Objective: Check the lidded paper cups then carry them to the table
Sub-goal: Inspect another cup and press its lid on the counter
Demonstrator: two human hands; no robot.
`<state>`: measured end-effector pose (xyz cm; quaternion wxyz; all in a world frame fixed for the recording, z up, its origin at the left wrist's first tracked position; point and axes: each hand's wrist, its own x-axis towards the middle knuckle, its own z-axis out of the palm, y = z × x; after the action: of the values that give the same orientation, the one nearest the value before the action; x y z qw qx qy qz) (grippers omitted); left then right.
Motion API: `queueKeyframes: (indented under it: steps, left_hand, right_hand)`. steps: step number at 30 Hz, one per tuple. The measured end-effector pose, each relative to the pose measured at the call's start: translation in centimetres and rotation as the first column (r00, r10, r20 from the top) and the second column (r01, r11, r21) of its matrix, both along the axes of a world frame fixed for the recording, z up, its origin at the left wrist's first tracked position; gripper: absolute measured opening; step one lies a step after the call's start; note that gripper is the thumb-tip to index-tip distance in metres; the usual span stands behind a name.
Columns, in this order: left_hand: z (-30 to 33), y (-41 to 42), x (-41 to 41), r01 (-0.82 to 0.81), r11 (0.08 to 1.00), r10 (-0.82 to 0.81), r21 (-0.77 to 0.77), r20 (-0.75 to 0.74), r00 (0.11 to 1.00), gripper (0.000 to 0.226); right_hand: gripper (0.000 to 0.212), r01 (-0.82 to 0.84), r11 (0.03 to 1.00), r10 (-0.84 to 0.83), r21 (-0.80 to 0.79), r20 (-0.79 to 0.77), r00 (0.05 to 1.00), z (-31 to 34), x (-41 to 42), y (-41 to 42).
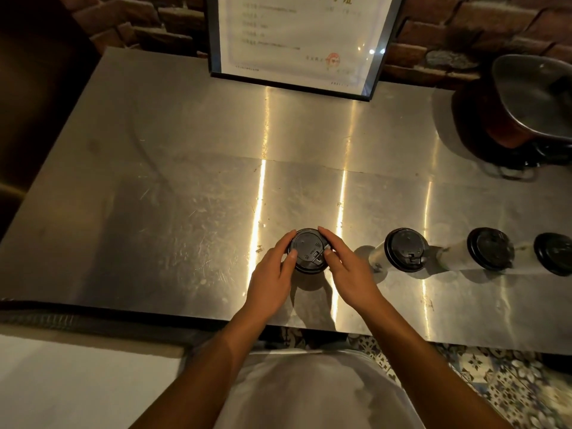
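black lid (pixel 308 249) of a paper cup sits pinched between both hands. left hand (pixel 272 280) and right hand (pixel 349 277) curl round its rim. three more lidded cups (pixel 405 250) stand right of the grip.

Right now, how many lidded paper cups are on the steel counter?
4: one held between both hands, left hand and right hand, then three in a row rightward, the last cut by the frame edge; more may lie beyond.
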<state>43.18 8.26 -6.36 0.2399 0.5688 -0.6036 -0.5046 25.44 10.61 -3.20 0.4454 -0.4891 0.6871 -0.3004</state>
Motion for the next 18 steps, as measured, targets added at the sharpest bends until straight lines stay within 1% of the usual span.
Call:
queueKeyframes:
  steps: [3, 5, 8, 10, 12, 15, 18]
  left_hand:
    - [0.1, -0.1, -0.2, 0.008, 1.000, -0.008, -0.006, 0.040, 0.999, 0.041]
    - [0.1, -0.1, -0.2, 0.017, 1.000, -0.017, 0.001, 0.053, 0.998, 0.042]
    - [0.1, 0.0, -0.2, 0.007, 1.000, -0.008, 0.007, 0.028, 1.000, 0.041]
    - [0.2, 0.0, -0.4, 0.001, 1.000, -0.001, 0.028, 0.013, 1.000, 0.041]
    - [0.1, 0.1, -0.3, -0.019, 0.999, 0.019, 0.049, 0.006, 1.000, 0.042]
    - [0.0, 0.1, -0.4, -0.025, 0.998, 0.025, 0.057, -0.005, 1.000, 0.041]
    - [0.0, 0.0, -0.3, -0.014, 0.999, 0.015, 0.049, -0.004, 1.000, 0.041]
  right_hand:
    - [0.039, 0.037, 0.997, -0.045, -0.062, -0.131, 0.990, 0.0, 0.9, -1.2]
    - [0.041, 0.049, 0.995, -0.063, -0.089, -0.163, 0.985, 0.2, 1.8, -2.3]
    - [0.038, 0.028, 0.998, -0.041, -0.060, -0.226, 0.973, 0.1, 3.2, -4.0]
    - [0.039, 0.025, 0.999, -0.030, -0.022, -0.322, 0.946, -0.1, 3.8, -4.4]
    - [0.040, 0.015, 1.000, -0.024, -0.026, -0.413, 0.911, -0.3, 4.3, -4.5]
    - [0.039, -0.005, 0.999, -0.016, -0.045, -0.463, 0.886, -0.6, 4.2, -4.4]
    - [0.040, -0.042, 0.999, 0.021, -0.030, -0.502, 0.865, -0.5, 4.0, -4.7]
